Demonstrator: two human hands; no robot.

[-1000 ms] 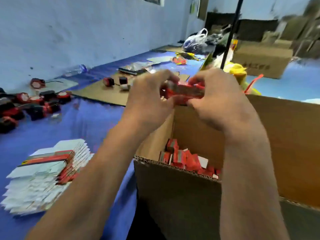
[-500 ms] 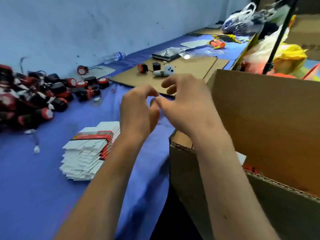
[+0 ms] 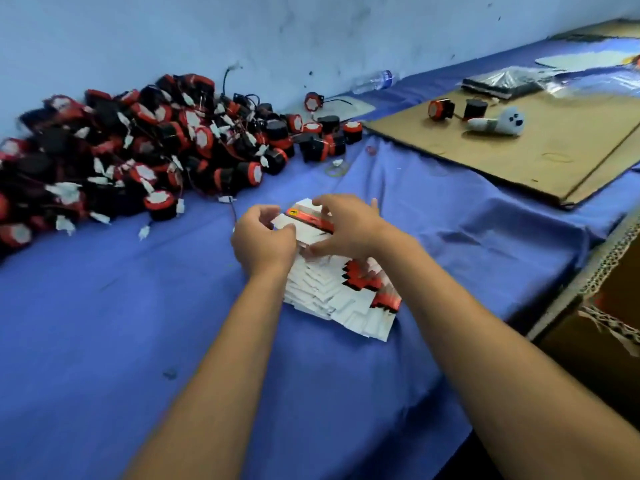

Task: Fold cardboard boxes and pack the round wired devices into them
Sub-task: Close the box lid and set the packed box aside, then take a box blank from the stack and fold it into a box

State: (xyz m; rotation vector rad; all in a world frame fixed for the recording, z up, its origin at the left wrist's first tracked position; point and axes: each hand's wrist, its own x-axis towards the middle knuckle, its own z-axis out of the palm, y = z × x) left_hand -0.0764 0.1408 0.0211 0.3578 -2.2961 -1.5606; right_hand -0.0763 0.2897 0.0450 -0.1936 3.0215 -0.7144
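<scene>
Your open passage is the bare blue cloth (image 3: 104, 341) before the stack of flat boxes (image 3: 332, 292), bounded left-rear by the heap of round wired devices (image 3: 138, 150) and right by the large carton (image 3: 609, 306).

The work surface is covered by a wrinkled blue cloth (image 3: 104, 323). A pale, scuffed wall (image 3: 242, 32) marked with dark specks is seen behind it. A flat brown cardboard sheet (image 3: 519, 150) is laid on the cloth at the right. A clear plastic bottle (image 3: 374, 81) is laid on its side against the wall. Lighting is even and cool.
</scene>
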